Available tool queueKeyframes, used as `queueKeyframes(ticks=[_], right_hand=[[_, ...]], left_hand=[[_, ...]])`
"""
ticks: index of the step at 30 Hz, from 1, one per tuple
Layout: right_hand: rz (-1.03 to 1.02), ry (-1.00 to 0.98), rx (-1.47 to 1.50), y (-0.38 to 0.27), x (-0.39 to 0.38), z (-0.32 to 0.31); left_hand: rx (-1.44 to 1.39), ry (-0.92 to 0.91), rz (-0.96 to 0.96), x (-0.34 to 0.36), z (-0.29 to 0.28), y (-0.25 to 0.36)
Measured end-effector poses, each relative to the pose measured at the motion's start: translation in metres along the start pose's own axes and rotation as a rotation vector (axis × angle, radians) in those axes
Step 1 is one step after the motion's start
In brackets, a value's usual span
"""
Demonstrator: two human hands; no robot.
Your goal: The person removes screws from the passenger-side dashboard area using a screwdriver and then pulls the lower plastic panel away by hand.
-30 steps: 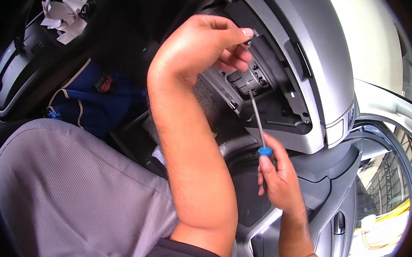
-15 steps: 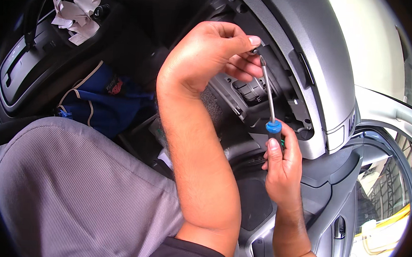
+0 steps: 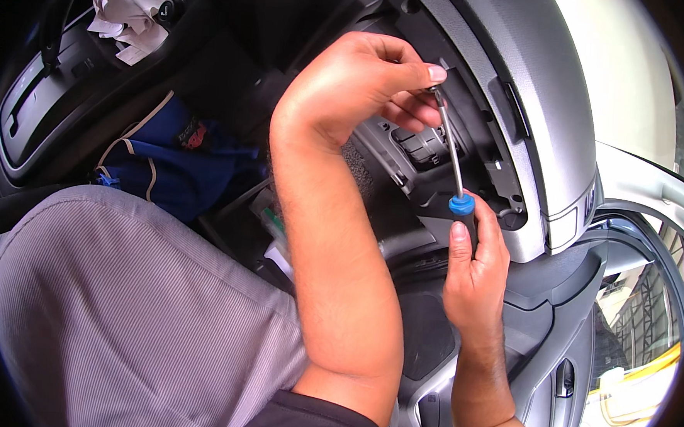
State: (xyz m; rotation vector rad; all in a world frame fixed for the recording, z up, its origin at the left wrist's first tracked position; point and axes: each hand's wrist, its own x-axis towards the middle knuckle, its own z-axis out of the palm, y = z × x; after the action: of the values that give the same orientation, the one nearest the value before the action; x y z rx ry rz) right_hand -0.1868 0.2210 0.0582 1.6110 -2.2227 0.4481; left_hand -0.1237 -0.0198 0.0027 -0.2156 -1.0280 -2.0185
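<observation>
A screwdriver with a metal shaft and a blue-and-black handle stands nearly upright in my right hand, whose fingers wrap the handle. Its tip meets a small dark screw pinched between the thumb and index finger of my left hand. The other left fingers curl loosely below. Both hands are in front of an open cavity in the car's grey dashboard. Inside it, a dark plastic housing shows partly behind my left hand.
A grey corduroy-like seat fills the lower left. Beyond it lie a blue cloth bag and the centre console, with crumpled paper on top. The door panel stands at the right.
The screwdriver has moved slightly up, its tip now touching the screw where a small gap was before. My left hand has shifted a little to the right.
</observation>
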Motion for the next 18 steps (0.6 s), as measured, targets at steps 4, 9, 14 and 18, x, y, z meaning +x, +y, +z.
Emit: queueKeyframes(ticks=[4, 9, 14, 18], right_hand=[[-0.003, -0.002, -0.028, 0.002, -0.002, 0.003], [0.188, -0.040, 0.170, 0.007, -0.008, 0.008], [0.305, -0.110, 0.317, 0.012, -0.010, 0.003], [0.599, -0.166, 0.602, 0.013, -0.010, 0.007]], left_hand=[[0.029, 0.005, -0.019, 0.002, -0.001, -0.003], [0.084, -0.025, -0.024, 0.002, -0.005, -0.004], [0.158, -0.049, -0.098, 0.003, -0.006, -0.002], [0.269, -0.023, -0.215, 0.010, 0.001, -0.010]])
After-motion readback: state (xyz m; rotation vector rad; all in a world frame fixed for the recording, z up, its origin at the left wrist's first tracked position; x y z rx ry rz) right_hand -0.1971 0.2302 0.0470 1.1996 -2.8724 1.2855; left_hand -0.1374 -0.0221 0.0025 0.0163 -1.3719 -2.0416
